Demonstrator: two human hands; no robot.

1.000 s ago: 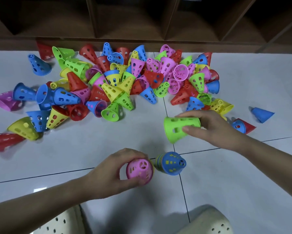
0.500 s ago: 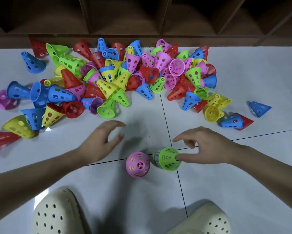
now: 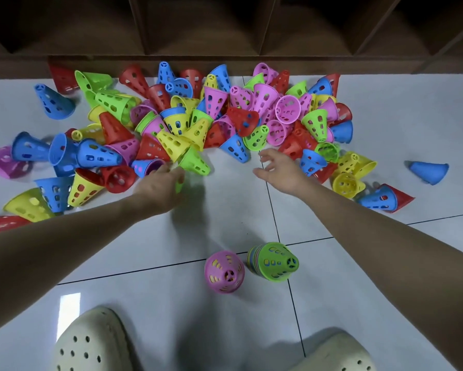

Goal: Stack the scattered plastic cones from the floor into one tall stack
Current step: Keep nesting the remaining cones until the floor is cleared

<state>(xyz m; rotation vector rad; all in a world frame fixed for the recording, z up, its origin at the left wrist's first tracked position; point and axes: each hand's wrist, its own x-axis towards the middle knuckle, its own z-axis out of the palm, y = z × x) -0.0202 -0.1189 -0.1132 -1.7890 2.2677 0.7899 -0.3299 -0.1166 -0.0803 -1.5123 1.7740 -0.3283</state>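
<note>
A big heap of perforated plastic cones in mixed colours [image 3: 198, 124] was spread over the white tiled floor [image 3: 225, 210] by the wooden shelf. Nearer the feet, a green-topped cone stack [image 3: 274, 261] was stood beside a pink-topped stack [image 3: 224, 271]. A green cone [image 3: 194, 163] at the heap's edge was being gripped by the left hand [image 3: 158, 186]; the right hand [image 3: 278, 170] was held just short of the heap, fingers spread, nothing grasped.

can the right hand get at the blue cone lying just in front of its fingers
Probably yes: the right hand is open, and only bare floor separates it from the blue cone at the pile's near edge.
</note>
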